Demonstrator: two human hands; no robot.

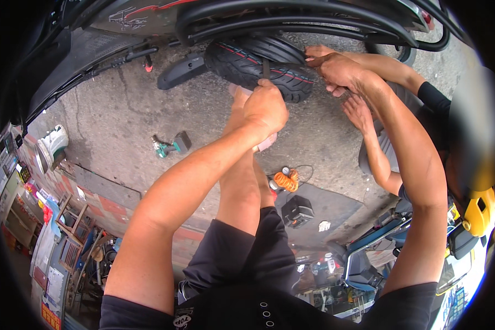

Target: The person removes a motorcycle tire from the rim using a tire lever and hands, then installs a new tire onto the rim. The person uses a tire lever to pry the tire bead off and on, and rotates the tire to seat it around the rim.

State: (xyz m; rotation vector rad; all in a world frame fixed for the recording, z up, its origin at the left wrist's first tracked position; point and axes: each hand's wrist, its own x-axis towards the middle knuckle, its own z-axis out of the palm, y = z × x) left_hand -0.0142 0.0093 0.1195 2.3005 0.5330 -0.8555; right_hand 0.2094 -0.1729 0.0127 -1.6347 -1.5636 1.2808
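Observation:
A black tyre [234,63] with red and blue lines on its tread sits on a wheel beneath the scooter's rear. My left hand [267,107] is closed around a flat metal tyre lever [265,70], which stands against the tyre between tread and rim side. At the tyre's right end my right hand [340,70] is curled, and whatever its fingers hold is hidden. Right beside it are a co-worker's hands: one hand [318,52] reaches to the wheel behind mine, the other hand [358,113] hangs just below with fingers spread.
A green cordless impact wrench [170,144] lies on the ground to the left. Near my feet are an orange coiled air hose [286,179] and a black battery box [297,211]. The scooter's black tubular frame [297,27] hangs overhead. The co-worker crouches at right; a shoe [52,144] shows far left.

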